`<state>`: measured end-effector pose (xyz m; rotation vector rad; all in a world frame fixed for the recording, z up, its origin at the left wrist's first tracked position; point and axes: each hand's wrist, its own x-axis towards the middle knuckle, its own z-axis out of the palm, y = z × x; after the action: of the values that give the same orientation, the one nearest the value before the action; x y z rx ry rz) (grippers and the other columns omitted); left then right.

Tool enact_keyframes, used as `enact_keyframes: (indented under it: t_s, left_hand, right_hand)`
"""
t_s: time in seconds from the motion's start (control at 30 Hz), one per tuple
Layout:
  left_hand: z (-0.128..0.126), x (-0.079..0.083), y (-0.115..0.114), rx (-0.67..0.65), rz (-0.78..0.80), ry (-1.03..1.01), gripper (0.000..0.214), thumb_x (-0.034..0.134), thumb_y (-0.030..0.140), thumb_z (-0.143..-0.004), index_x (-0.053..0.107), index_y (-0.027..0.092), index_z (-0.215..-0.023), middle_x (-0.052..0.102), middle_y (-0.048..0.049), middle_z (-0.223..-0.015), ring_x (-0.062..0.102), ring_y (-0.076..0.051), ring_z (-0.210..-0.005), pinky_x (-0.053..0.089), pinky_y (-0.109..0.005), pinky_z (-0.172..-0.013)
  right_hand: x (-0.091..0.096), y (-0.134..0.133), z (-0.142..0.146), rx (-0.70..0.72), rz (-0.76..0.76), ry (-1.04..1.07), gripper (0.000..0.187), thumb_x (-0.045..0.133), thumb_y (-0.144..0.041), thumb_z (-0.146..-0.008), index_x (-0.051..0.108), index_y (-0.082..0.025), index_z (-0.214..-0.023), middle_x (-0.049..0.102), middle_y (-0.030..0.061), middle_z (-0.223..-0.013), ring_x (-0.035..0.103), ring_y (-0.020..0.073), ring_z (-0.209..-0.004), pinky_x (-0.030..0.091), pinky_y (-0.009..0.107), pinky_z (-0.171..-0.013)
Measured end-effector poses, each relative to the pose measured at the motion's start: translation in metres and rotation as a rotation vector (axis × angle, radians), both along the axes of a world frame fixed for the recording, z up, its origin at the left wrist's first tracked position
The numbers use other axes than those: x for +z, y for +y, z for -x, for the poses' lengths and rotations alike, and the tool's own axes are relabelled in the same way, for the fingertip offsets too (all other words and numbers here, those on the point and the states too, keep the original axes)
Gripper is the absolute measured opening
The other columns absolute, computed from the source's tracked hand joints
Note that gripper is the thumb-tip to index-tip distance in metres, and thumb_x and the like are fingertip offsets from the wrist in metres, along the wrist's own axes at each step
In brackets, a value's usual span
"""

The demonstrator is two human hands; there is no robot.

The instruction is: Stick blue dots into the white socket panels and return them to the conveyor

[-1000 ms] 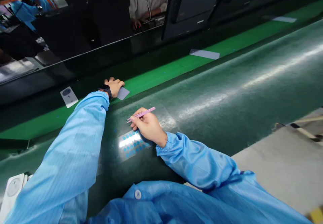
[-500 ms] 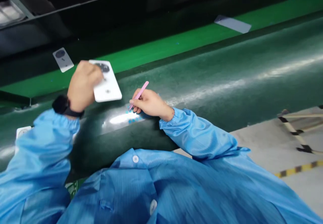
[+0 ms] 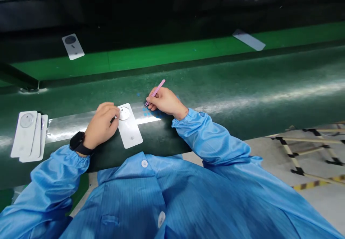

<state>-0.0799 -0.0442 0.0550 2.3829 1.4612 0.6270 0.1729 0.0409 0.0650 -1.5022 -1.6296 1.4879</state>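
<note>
A white flat plate point(image 3: 129, 131) with a round window near its top lies on the dark green bench top point(image 3: 242, 88) in front of me. My left hand point(image 3: 101, 125), with a black watch on the wrist, grips the plate's top left edge with curled fingers. My right hand point(image 3: 166, 102) pinches pink tweezers point(image 3: 155, 92), tips pointing down at a sheet of small blue dot stickers point(image 3: 150, 112), which my hand mostly hides.
A stack of similar white plates point(image 3: 29, 135) lies at the left of the bench. On the bright green belt point(image 3: 167, 54) behind sit one white plate point(image 3: 72, 46) and a grey one point(image 3: 249, 40). Grey floor with striped tape and a metal frame point(image 3: 309, 156) is at the right.
My left hand took a white plate from the green belt, carried it back and set it on the bench beside the sticker sheet. My right hand stayed at the stickers with the tweezers.
</note>
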Motion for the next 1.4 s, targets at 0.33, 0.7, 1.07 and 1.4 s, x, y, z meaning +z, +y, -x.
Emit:
enact_keyframes:
  t_s: [0.33,0.7,1.07,1.4]
  left_hand:
    - [-0.014,-0.013,0.014,0.089,0.208,0.094,0.027,0.072,0.037,-0.078,0.065,0.024,-0.101,0.068,-0.0084,-0.128,0.045,-0.037,-0.134,0.032,-0.061,-0.111]
    - [-0.018,-0.013,0.01,0.07,0.196,0.059,0.031,0.074,0.033,-0.079,0.066,0.024,-0.107,0.07,-0.01,-0.129,0.045,-0.039,-0.134,0.033,-0.063,-0.107]
    - [-0.019,-0.012,0.008,0.07,0.218,0.052,0.046,0.074,0.033,-0.079,0.062,0.021,-0.122,0.069,-0.0125,-0.126,0.044,-0.039,-0.137,0.031,-0.059,-0.11]
    - [-0.019,-0.011,0.008,0.078,0.218,0.052,0.046,0.073,0.033,-0.079,0.06,0.023,-0.122,0.068,-0.0129,-0.125,0.044,-0.039,-0.137,0.031,-0.059,-0.11]
  right_hand:
    - [-0.005,0.003,0.001,0.039,0.017,-0.003,0.023,0.063,-0.004,-0.09,0.056,-0.015,-0.071,0.067,0.0013,-0.057,0.066,0.0103,-0.048,0.053,0.016,-0.044]
    - [0.012,-0.014,0.011,0.017,-0.012,0.145,0.019,0.065,-0.011,-0.091,0.056,-0.015,-0.075,0.068,0.0003,-0.058,0.064,0.0095,-0.047,0.051,0.016,-0.044]
    - [-0.006,-0.007,0.043,0.148,-0.01,0.0,0.018,0.063,-0.013,-0.092,0.057,-0.016,-0.075,0.067,0.0011,-0.057,0.065,0.0123,-0.048,0.052,0.018,-0.044]
    - [-0.007,-0.008,0.044,0.137,-0.006,0.038,0.019,0.062,-0.013,-0.093,0.057,-0.016,-0.074,0.068,0.0007,-0.059,0.064,0.0106,-0.047,0.051,0.017,-0.043]
